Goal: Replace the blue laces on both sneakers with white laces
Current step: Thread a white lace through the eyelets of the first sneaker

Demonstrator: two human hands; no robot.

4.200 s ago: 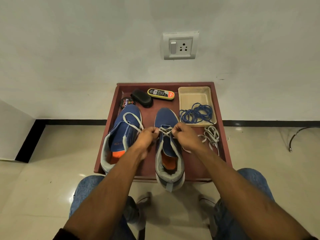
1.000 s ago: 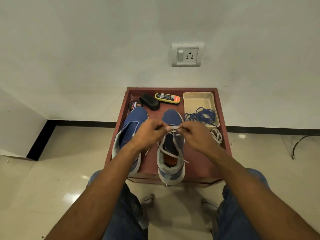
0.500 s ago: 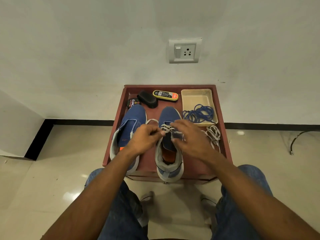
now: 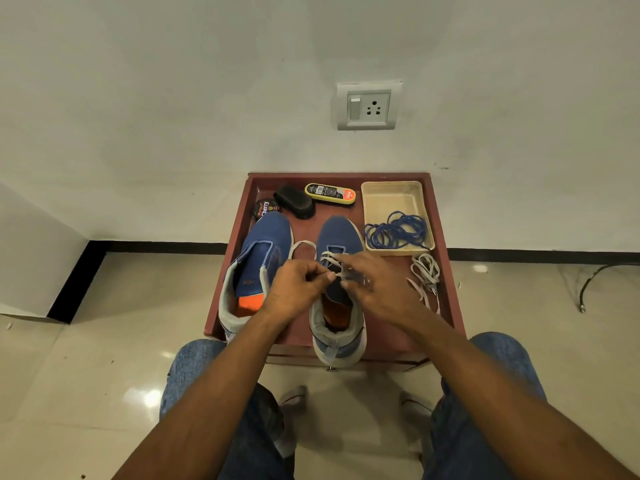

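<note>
Two blue sneakers stand toe-away on a reddish-brown table [image 4: 446, 289]. The right sneaker [image 4: 341, 237] carries a white lace [image 4: 330, 259] crossed over its upper eyelets, with a loop [image 4: 301, 244] lying to its left. My left hand [image 4: 298, 292] pinches one end of that lace over the shoe's tongue. My right hand [image 4: 374, 289] pinches the lace's other part just beside it. The left sneaker [image 4: 263, 258] shows no lace. A second white lace [image 4: 426, 275] lies loose at the table's right. Blue laces [image 4: 398, 232] are coiled in a beige tray [image 4: 391, 197].
At the table's back stand a round polish tin [image 4: 265, 208], a black brush [image 4: 294, 200] and a yellow-edged polish sponge [image 4: 330, 194]. The table backs against a white wall with a socket [image 4: 367, 107]. My knees in jeans flank the front edge over a glossy tiled floor.
Both hands have come lower onto the right sneaker's tongue and closer together. The lace ends that hung long over the shoe a second ago are now drawn in, leaving a loop at the left.
</note>
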